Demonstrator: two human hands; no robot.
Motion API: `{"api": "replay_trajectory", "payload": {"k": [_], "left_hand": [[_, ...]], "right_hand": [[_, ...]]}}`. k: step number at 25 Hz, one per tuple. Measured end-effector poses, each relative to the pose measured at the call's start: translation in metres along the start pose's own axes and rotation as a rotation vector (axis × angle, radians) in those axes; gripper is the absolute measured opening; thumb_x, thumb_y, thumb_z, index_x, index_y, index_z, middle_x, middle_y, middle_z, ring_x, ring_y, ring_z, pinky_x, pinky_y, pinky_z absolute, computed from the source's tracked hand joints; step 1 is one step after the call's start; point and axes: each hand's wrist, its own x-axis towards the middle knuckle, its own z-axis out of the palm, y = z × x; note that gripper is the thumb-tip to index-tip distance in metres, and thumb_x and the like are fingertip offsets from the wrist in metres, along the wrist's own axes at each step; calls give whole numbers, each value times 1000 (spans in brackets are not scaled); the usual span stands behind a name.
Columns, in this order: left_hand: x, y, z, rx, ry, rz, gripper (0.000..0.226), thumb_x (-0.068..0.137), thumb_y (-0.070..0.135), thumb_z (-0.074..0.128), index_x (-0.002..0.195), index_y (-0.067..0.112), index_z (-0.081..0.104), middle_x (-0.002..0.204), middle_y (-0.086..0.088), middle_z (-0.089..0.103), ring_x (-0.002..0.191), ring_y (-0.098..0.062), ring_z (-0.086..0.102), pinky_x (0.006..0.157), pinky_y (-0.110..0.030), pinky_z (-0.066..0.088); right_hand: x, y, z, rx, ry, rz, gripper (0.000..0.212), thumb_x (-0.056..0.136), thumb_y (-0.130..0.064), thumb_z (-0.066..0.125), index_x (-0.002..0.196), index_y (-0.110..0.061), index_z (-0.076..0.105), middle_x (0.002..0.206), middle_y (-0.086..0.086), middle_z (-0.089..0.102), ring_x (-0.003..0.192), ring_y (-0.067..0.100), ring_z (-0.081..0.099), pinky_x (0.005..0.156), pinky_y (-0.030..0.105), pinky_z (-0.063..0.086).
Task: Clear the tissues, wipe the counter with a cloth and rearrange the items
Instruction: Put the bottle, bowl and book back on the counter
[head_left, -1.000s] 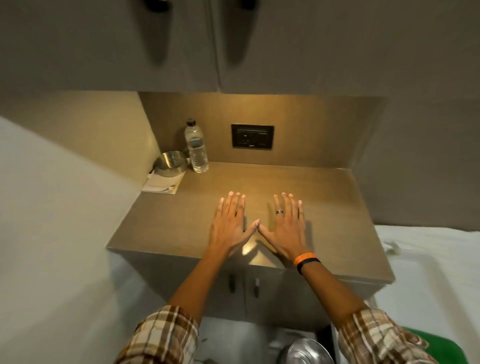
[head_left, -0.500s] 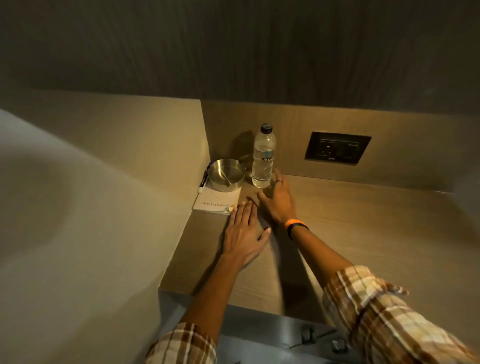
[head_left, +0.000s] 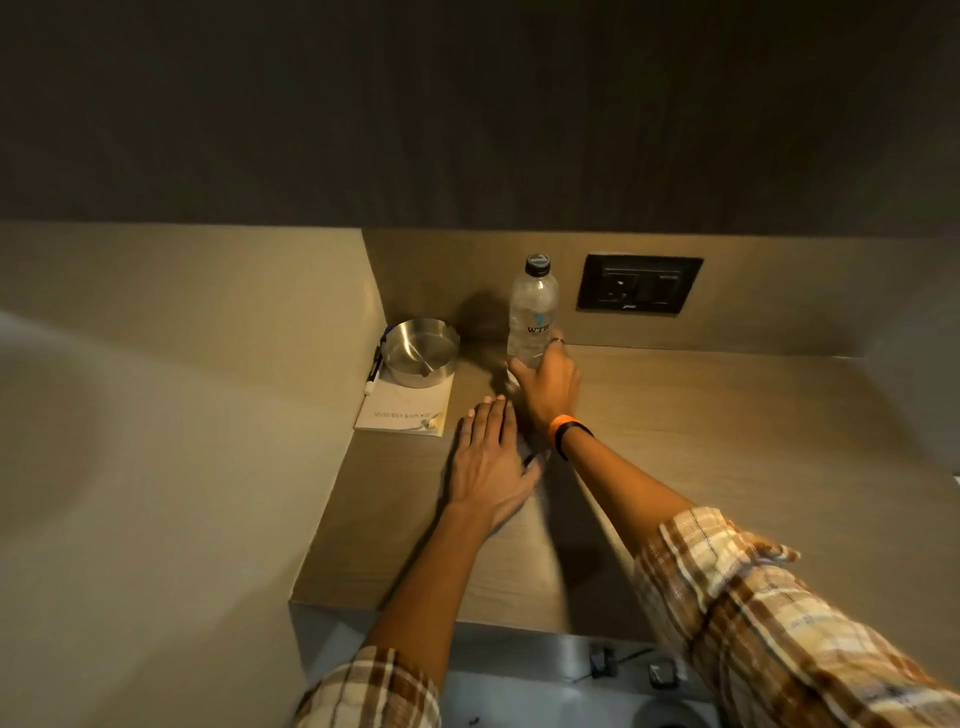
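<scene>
A clear water bottle (head_left: 534, 306) with a black cap stands upright at the back of the wooden counter (head_left: 727, 441). My right hand (head_left: 548, 384) is wrapped around its lower part. My left hand (head_left: 491, 457) lies flat on the counter just in front, fingers apart, holding nothing. To the left, a round steel ashtray (head_left: 422, 351) sits on a white notepad (head_left: 408, 408) in the back left corner, with a pen (head_left: 375, 364) along the wall. No tissues or cloth show.
A black wall socket (head_left: 640, 283) sits on the back panel right of the bottle. A dark overhead cabinet (head_left: 467, 104) hangs above. A side wall (head_left: 182, 415) bounds the counter on the left. Cabinet door handles (head_left: 600, 662) show below the front edge.
My right hand has reached forward and closed around the bottle's base. My left hand stayed flat on the counter. The view has closed in on the back left corner.
</scene>
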Motion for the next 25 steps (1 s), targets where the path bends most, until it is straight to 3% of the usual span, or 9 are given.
{"api": "replay_trajectory", "payload": {"k": [3, 8, 13, 25], "left_hand": [[0, 52, 3, -101, 7, 37, 90, 93, 72, 18, 160, 13, 4, 169, -8, 4, 156, -21, -4, 127, -42, -1], [0, 154, 16, -169, -57, 109, 90, 94, 70, 21, 160, 12, 3, 169, -6, 0, 155, -18, -10, 127, -41, -3], [-3, 224, 29, -175, -115, 139, 90, 96, 70, 24, 160, 9, 6, 169, -9, 4, 156, -21, -7, 126, -40, -5], [-5, 250, 34, -174, -104, 87, 91, 93, 70, 20, 159, 11, 0, 169, -8, -6, 155, -20, -13, 126, -44, -5]], "right_hand": [[-3, 41, -67, -39, 49, 56, 59, 86, -40, 75, 132, -14, 50, 113, 13, 74, 105, 37, 69, 82, 38, 52], [4, 125, -185, -104, 202, 218, 51, 87, -47, 73, 118, -10, 56, 111, 15, 74, 103, 37, 70, 87, 44, 57], [22, 182, -269, -51, 253, 310, 55, 87, -42, 75, 123, -5, 56, 114, 16, 74, 108, 39, 70, 92, 47, 56], [53, 220, -301, -2, 171, 279, 52, 90, -37, 73, 127, -3, 60, 120, 16, 72, 114, 36, 67, 96, 49, 55]]}}
